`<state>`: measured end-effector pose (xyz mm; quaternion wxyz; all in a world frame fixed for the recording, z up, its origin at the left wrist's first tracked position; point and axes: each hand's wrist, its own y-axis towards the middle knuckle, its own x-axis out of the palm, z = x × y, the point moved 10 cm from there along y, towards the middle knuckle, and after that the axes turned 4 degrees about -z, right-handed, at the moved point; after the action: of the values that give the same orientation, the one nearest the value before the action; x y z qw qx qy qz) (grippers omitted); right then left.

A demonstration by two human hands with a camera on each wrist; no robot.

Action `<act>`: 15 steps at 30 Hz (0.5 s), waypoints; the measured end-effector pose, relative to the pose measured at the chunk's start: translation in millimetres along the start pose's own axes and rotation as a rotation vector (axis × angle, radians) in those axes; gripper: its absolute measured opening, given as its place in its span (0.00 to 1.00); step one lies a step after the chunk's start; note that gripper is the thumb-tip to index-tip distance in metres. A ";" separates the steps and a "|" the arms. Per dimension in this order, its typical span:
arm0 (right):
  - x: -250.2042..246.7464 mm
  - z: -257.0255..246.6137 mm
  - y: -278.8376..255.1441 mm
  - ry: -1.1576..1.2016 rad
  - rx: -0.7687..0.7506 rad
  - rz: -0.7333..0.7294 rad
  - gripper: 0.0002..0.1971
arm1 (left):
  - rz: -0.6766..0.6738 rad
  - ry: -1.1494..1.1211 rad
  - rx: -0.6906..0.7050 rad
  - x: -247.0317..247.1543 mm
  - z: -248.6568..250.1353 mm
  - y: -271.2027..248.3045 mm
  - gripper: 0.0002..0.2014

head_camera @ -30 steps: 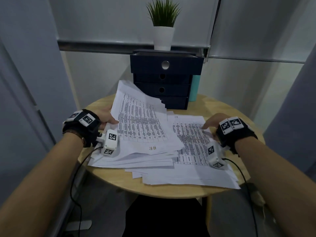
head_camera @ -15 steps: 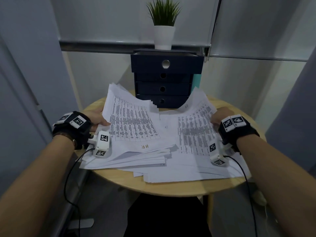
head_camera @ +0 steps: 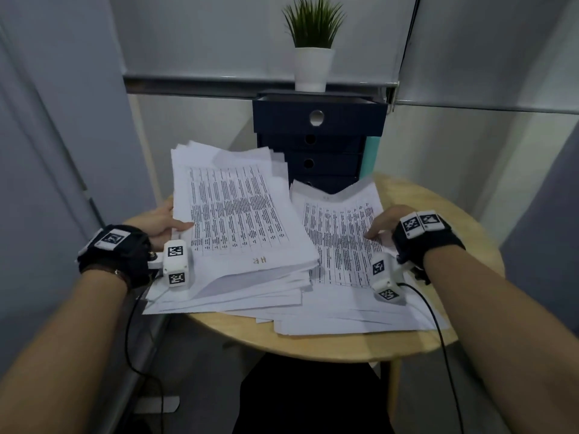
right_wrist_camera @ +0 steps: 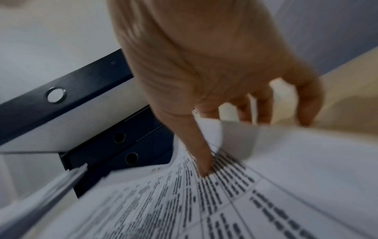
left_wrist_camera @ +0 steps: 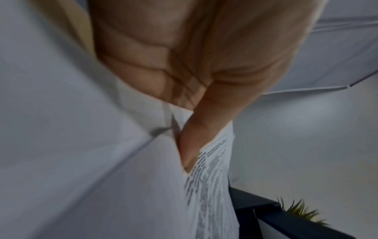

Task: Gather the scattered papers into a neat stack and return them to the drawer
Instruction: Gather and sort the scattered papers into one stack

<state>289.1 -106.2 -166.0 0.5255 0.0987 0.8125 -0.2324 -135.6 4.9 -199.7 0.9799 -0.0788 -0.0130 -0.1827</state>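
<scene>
White printed papers lie spread over the round wooden table [head_camera: 438, 336]. My left hand [head_camera: 169, 227] grips the left edge of a thick batch of papers [head_camera: 238, 214], which is lifted and tilted up towards the drawers. In the left wrist view my thumb [left_wrist_camera: 194, 142] presses on the printed sheet [left_wrist_camera: 212, 186]. My right hand [head_camera: 380, 228] grips the right edge of a second batch of papers [head_camera: 338, 220], with the thumb [right_wrist_camera: 202, 155] on top and the fingers [right_wrist_camera: 306, 105] curled under. The navy drawer unit [head_camera: 313, 161] stands behind, its top drawer [head_camera: 319, 117] pulled out.
A potted plant [head_camera: 313, 42] sits on top of the drawer unit, and something teal [head_camera: 371, 155] stands just right of it. More loose sheets [head_camera: 344, 317] reach the table's front edge. Walls close in on the left and right. Black cables hang from both wrists.
The left hand has raised its batch higher and tilted it up. The right hand, first lying flat on the sheets, has taken hold of their right edge and lifted it.
</scene>
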 end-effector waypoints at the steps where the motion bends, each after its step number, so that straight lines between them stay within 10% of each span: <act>1: -3.9 0.0 1.9 -0.045 -0.011 0.038 0.16 | 0.001 -0.004 -0.012 -4.1 -0.3 1.6 0.31; 15: -11.1 0.1 -18.5 0.076 0.021 -0.062 0.13 | -0.103 0.156 0.122 30.4 13.7 16.3 0.41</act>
<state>286.4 -121.5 -150.9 0.4856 0.0875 0.8321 -0.2532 -101.3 11.3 -187.0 0.9702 -0.0036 0.0484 -0.2374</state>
